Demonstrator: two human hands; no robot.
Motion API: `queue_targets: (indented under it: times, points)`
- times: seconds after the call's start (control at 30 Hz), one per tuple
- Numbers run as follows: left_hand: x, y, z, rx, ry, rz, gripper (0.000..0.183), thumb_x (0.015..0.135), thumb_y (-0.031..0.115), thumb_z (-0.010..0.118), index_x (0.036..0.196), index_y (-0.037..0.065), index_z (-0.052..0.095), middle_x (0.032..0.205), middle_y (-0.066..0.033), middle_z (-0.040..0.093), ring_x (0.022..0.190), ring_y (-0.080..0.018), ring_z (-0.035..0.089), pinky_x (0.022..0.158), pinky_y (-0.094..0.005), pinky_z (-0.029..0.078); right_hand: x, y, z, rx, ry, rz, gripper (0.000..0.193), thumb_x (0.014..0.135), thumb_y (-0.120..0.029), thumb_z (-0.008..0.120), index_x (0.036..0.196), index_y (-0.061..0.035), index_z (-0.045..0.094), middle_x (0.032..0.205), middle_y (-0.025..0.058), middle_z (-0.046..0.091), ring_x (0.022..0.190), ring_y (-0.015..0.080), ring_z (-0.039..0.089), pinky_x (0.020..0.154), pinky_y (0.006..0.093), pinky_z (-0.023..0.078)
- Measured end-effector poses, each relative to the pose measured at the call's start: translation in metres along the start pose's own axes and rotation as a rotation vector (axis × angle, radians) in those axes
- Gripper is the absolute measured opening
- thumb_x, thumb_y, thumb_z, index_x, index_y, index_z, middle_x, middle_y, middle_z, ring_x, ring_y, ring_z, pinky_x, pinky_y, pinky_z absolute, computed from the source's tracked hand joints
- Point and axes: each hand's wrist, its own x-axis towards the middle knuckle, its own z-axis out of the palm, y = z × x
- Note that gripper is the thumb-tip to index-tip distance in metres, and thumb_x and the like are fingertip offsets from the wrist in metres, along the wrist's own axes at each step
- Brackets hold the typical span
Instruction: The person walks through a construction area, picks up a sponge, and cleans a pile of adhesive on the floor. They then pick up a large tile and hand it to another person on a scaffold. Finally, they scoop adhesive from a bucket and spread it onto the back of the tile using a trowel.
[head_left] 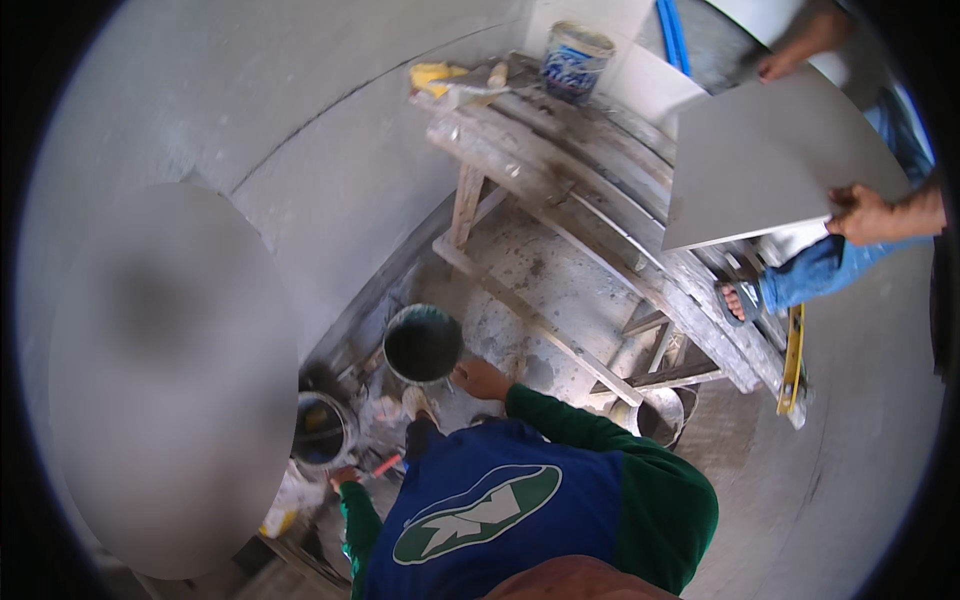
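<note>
A dark round bucket (422, 343) is in front of me, its open mouth toward me. My right hand (482, 380) is closed on its near right edge. To the left and nearer stands a second, pale-rimmed bucket (347, 425) with dark contents. My left hand (345, 476) is at its near rim, the fingers appearing closed on the edge, though they are small and partly hidden. Beside that hand lies a red object (386, 465), its kind unclear. One of my feet (418, 404) shows just below the dark bucket.
A worn wooden trestle platform (560, 190) crosses ahead, carrying a blue-and-white bucket (577, 62), a yellow bag-like thing (437, 77) and a yellow spirit level (792, 360). At right, another person's hands (868, 213) hold a large grey panel (780, 160). A blurred grey oval (175, 380) covers the left.
</note>
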Motion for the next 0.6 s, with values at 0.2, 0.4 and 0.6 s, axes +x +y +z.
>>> queue_targets:
  times: [0.2, 0.4, 0.6]
  points:
    - [-0.147, -0.114, 0.093, 1.281, -0.432, 0.349, 0.03, 0.076, 0.041, 0.055, 0.101, 0.025, 0.058, 0.107, -0.005, 0.058, 0.097, -0.0278, 0.056, 0.076, -0.0459, 0.046, -0.042, 0.022, 0.001, 0.016, -0.095, -0.186, 0.029, 0.084, -0.028, 0.052, 0.076, 0.0001, 0.058, 0.074, 0.0223, 0.058, 0.073, 0.0393, 0.056, 0.064, 0.0475, 0.043]
    - [-0.238, -0.066, 0.2, 0.239, -0.301, 0.076, 0.024, 0.076, 0.038, 0.056, 0.092, 0.021, 0.061, 0.096, -0.0053, 0.061, 0.088, -0.0267, 0.058, 0.07, -0.0426, 0.046, -0.117, 0.056, 0.008, -0.054, -0.329, -0.092, 0.031, 0.082, -0.028, 0.054, 0.072, 0.0003, 0.059, 0.07, 0.0218, 0.058, 0.068, 0.0407, 0.056, 0.063, 0.0497, 0.043]
    - [-0.254, -0.039, 0.229, -0.033, -0.068, 0.206, 0.02, 0.076, 0.034, 0.057, 0.084, 0.017, 0.063, 0.086, -0.0057, 0.063, 0.08, -0.0257, 0.06, 0.064, -0.0393, 0.046, -0.134, 0.076, 0.056, -0.035, -0.423, -0.317, 0.03, 0.081, -0.029, 0.054, 0.074, 0.0001, 0.059, 0.071, 0.0215, 0.059, 0.069, 0.0397, 0.057, 0.064, 0.0477, 0.044]
